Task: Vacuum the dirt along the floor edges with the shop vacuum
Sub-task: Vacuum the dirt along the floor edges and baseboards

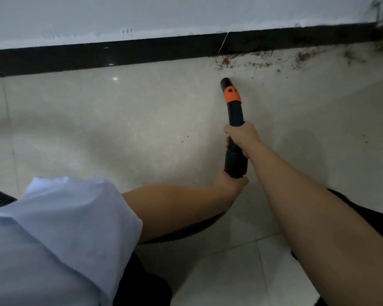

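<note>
Both hands clamp the black vacuum nozzle [234, 111]: right hand [243, 138] mid-tube, left hand [229, 183] at its hose end; dirt [261, 59] lies upper right along the baseboard [119, 56].

An indoor room, kind unclear: glossy pale floor tiles [142, 111] meet a black skirting board [119, 55] under a white painted wall [164, 14]
</note>
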A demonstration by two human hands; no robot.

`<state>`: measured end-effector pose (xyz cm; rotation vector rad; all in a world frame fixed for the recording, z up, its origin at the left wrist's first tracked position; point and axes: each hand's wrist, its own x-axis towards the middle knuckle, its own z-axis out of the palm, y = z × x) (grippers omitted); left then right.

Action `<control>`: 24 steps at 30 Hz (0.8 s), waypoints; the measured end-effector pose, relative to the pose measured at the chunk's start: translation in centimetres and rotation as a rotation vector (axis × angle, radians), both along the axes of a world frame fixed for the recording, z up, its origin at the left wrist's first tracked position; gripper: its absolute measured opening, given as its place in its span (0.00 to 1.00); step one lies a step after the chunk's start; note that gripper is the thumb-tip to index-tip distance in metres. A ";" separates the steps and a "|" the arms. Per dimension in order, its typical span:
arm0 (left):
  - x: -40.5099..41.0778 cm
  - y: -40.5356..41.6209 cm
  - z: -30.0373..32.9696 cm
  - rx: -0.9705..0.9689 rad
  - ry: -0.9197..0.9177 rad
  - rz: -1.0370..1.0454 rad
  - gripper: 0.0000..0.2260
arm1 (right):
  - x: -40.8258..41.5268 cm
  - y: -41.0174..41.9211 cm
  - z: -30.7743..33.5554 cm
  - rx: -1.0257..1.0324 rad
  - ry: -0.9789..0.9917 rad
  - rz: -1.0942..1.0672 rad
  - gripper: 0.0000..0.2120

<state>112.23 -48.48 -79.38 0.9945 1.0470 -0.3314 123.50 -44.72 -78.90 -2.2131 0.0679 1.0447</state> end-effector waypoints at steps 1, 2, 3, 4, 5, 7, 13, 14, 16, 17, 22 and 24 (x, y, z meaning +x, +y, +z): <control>0.6 -0.6 0.3 0.002 -0.007 -0.007 0.06 | 0.7 -0.6 0.2 0.001 0.004 -0.010 0.05; 1.4 -1.2 0.6 0.002 -0.015 -0.017 0.06 | 1.5 -1.4 0.4 0.000 0.007 -0.021 0.04; 2.2 -1.9 0.9 0.002 -0.019 -0.025 0.07 | 2.3 -2.2 0.5 -0.002 0.009 -0.032 0.04; 3.0 -2.5 1.2 0.002 -0.022 -0.026 0.08 | 3.3 -2.9 0.8 -0.010 0.008 -0.041 0.04; 3.9 -3.1 1.6 0.002 -0.025 -0.028 0.08 | 4.3 -3.7 1.0 -0.017 0.008 -0.048 0.04; 5.5 -4.1 2.3 0.005 -0.031 -0.045 0.06 | 6.3 -4.9 1.4 -0.021 0.014 -0.054 0.04; 9.5 -6.9 3.3 0.034 -0.033 -0.056 0.12 | 10.8 -7.8 1.8 0.029 0.049 -0.072 0.06; 10.0 -7.1 3.2 0.043 -0.031 -0.048 0.12 | 11.2 -8.0 1.8 0.037 0.053 -0.067 0.06; 10.8 -7.5 2.9 0.064 -0.027 -0.027 0.10 | 11.7 -8.1 1.8 0.052 0.050 -0.044 0.07; 11.1 -7.7 2.9 0.069 -0.024 -0.007 0.08 | 11.9 -8.0 1.8 0.056 0.049 -0.022 0.07; 12.8 -8.8 2.7 0.072 -0.015 0.130 0.07 | 12.5 -7.1 1.9 0.056 0.074 0.152 0.06; 13.4 -9.4 2.2 0.092 0.001 0.192 0.10 | 12.5 -6.8 2.0 0.050 0.105 0.236 0.06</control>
